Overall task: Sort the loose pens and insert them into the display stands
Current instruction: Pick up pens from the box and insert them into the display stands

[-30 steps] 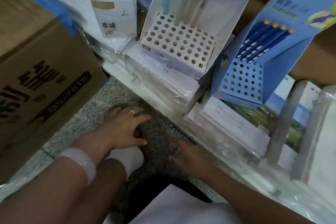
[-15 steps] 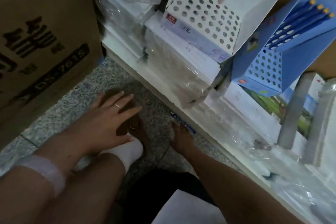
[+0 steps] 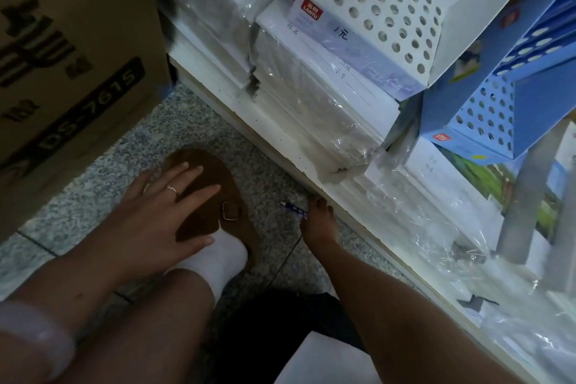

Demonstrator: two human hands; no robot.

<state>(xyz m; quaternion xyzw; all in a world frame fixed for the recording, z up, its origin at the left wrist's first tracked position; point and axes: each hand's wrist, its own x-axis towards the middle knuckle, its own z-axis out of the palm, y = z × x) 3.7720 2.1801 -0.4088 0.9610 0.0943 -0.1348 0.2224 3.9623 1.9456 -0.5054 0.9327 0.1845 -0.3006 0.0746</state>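
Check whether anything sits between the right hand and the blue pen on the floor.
Nothing visible does. The right hand is already at the pen, its fingertips on the pen's near end by the shelf edge. The left hand rests apart, on the brown shoe.

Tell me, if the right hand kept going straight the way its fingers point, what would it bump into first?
Most likely the white shelf edge: the right hand, at the blue pen on the floor, points up toward it. Depth is hard to judge.

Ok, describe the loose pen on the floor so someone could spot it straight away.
Start at the white shelf base running across the speckled stone floor. Beside its lower edge, the right hand reaches down to a thin blue patterned pen, the only pen lying on the floor.
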